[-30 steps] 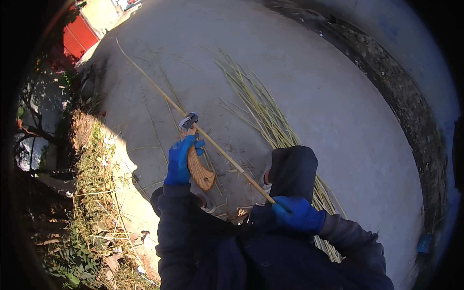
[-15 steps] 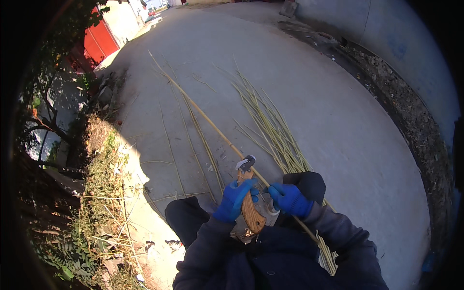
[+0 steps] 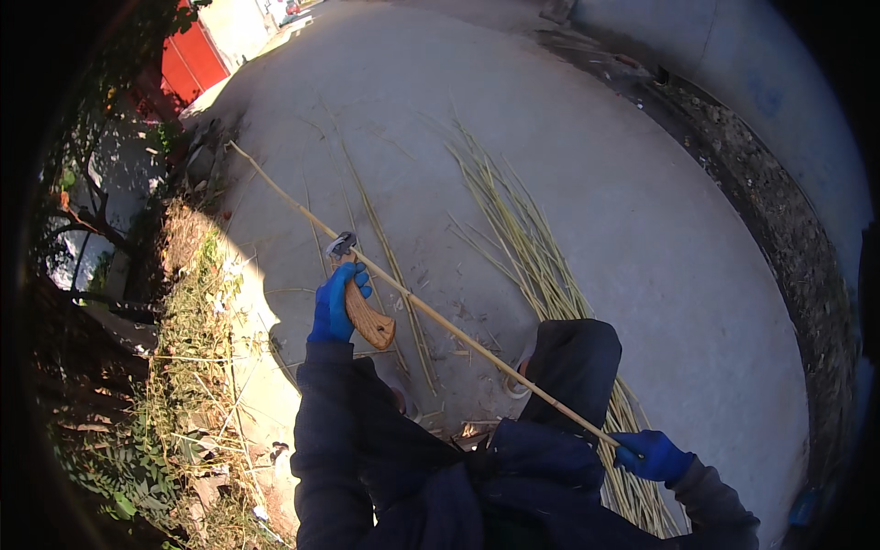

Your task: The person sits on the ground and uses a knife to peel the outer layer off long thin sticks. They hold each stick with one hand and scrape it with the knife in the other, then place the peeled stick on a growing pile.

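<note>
Now, nearest: right hand (image 3: 653,456), blue-gloved, fingers closed around the near end of a long thin cane (image 3: 431,314), low right. Half a second ago both hands sat close together at mid-cane; they have since drawn well apart, the right pulled back to the cane's near end. Left hand (image 3: 335,302), also blue-gloved, wrapped tight on the wooden handle of a small knife (image 3: 359,293), its metal head touching the cane further along; the tool appears to be travelling up the cane, a judgement only. Cane runs diagonally, far end toward upper left. Beyond: bundle of pale stalks (image 3: 522,247) lying on the concrete floor (image 3: 660,183); red door (image 3: 188,60) far left.
</note>
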A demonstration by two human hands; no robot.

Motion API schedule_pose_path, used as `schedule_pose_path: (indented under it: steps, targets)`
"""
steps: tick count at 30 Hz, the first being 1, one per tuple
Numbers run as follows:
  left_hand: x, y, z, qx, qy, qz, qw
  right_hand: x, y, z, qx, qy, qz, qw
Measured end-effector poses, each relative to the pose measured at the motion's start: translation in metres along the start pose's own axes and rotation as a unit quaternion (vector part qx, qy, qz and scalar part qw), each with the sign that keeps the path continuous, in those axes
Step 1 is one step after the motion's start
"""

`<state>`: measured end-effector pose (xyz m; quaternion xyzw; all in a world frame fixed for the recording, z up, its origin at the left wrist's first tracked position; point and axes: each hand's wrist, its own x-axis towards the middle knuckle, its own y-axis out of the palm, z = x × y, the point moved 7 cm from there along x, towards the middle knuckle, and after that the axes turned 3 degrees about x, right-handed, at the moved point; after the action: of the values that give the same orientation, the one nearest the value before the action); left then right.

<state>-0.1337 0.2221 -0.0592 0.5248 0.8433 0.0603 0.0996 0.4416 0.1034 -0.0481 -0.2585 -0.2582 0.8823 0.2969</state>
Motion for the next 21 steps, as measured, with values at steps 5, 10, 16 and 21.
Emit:
schedule_pose_path:
  steps: [5,10,16,21]
  targets:
    - [-0.076,0.09,0.033,-0.045,-0.087,0.071,0.993,0.113,0.006,0.05,0.258,0.067,0.054,0.962]
    - [-0.136,0.138,0.065,-0.044,-0.165,0.116,0.978,0.23,0.029,0.079,0.307,0.021,0.058,0.95]
    - [-0.055,0.013,0.052,-0.07,-0.045,-0.057,0.995,0.128,0.042,0.089,-0.186,-0.258,-0.112,0.941]
    - [0.004,-0.095,0.033,-0.052,0.001,-0.075,0.996,0.009,0.017,0.043,-0.236,-0.191,-0.079,0.95]
